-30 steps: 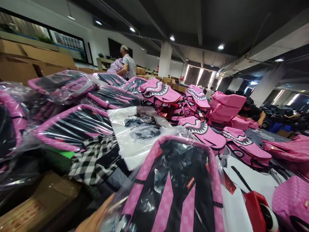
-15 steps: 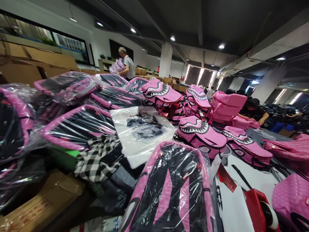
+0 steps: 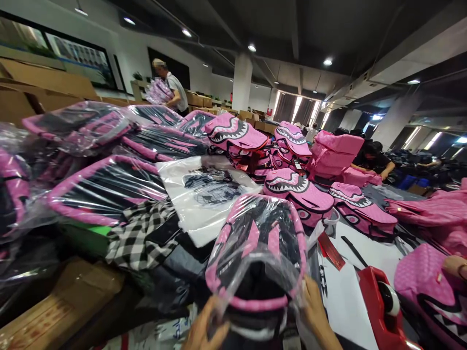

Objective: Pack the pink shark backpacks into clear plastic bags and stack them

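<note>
A pink and black backpack (image 3: pixel 263 228) lies inside a clear plastic bag in front of me, its lower end toward me. At its near left corner, my left hand (image 3: pixel 207 324) is closed on the edge of the plastic bag (image 3: pixel 233 282). My right hand (image 3: pixel 314 304) grips the bag at the near right corner, its fingertips partly hidden by plastic. Below the backpack's pink bottom edge, the near end of the bag is blurred. Just beyond it rest a white bag with a dark print (image 3: pixel 209 192) and a pink shark-mouth backpack (image 3: pixel 297 192).
Bagged backpacks (image 3: pixel 109 189) are piled at left, above a checked cloth (image 3: pixel 142 236) and a cardboard box (image 3: pixel 60 304). On the right stand a red tape dispenser (image 3: pixel 379 306) and a pink backpack (image 3: pixel 419 277) touched by another person's hand (image 3: pixel 454 266). A person (image 3: pixel 177 90) carries bundled plastic behind.
Both my hands have come into view on the plastic bag. The bagged backpack's near end now shows, with loose plastic over it. Another person's hand has appeared at the right edge.
</note>
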`<state>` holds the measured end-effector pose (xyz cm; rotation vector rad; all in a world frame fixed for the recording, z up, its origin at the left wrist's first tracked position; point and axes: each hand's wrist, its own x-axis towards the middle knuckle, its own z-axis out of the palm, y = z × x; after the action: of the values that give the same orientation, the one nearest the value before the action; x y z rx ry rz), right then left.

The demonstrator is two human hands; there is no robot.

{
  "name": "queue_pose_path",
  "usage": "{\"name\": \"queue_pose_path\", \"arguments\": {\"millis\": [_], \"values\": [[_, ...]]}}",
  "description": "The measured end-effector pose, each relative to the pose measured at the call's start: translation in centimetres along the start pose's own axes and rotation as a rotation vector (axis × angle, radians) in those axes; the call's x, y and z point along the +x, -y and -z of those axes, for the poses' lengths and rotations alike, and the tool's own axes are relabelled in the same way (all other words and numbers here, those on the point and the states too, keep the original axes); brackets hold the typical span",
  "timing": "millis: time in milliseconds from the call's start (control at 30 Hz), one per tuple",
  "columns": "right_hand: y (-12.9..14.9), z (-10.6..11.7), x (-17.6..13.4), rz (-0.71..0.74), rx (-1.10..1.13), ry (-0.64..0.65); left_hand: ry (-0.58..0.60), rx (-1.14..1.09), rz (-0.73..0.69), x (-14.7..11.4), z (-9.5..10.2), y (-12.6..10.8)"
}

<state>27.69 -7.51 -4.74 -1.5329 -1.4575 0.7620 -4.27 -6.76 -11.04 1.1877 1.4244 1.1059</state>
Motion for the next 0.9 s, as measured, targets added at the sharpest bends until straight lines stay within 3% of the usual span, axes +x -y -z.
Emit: {"name": "queue_pose_path", "arguments": {"millis": [100,200,233,300,367,400,433,500,533,600,700,800,900], "values": [[1.6,-1.0,4.8,0.020,-0.011,-0.048,-0.072,0.031,-0.134,2.2,2.0,-2.3],[1.9,0.9,6.2,-0.032,0.027,-0.083,-0.020,0.066,-0.210,4.3,6.1,-3.6],[1.6,1.9,5.3,-0.053,0.045,-0.091,-0.065,0.057,-0.205,4.4,7.7,-3.4],[0.3,3.7,1.7,-0.097,0.082,-0.098,-0.306,-0.038,-0.151,3.4,10.4,-2.1],[-1.4,4.6,-3.1,-0.152,0.097,-0.089,-0.527,-0.225,-0.026,1.2,11.0,0.0],[-2.3,4.6,-5.6,-0.174,0.080,-0.079,-0.539,-0.313,0.056,-0.1,10.3,1.1],[-3.0,4.1,-7.8,-0.179,0.041,-0.070,-0.470,-0.375,0.134,-1.4,8.9,2.0],[-3.9,2.1,-11.1,-0.124,-0.111,-0.049,-0.202,-0.372,0.240,-3.7,4.7,3.1],[-3.9,0.6,-12.1,-0.070,-0.208,-0.050,-0.044,-0.325,0.227,-4.5,2.2,3.3],[-3.5,-2.5,-12.7,0.037,-0.383,-0.095,0.090,-0.178,0.159,-5.3,-2.7,3.1],[-2.7,-6.0,-11.7,0.097,-0.516,-0.208,0.145,-0.042,0.146,-4.9,-8.1,1.8],[-2.4,-6.0,-10.6,0.056,-0.556,-0.185,0.128,-0.091,0.201,-4.1,-10.0,0.4],[-1.9,-3.7,-9.9,-0.054,-0.484,-0.049,0.194,-0.290,0.255,-4.6,-9.0,-0.6]]}}
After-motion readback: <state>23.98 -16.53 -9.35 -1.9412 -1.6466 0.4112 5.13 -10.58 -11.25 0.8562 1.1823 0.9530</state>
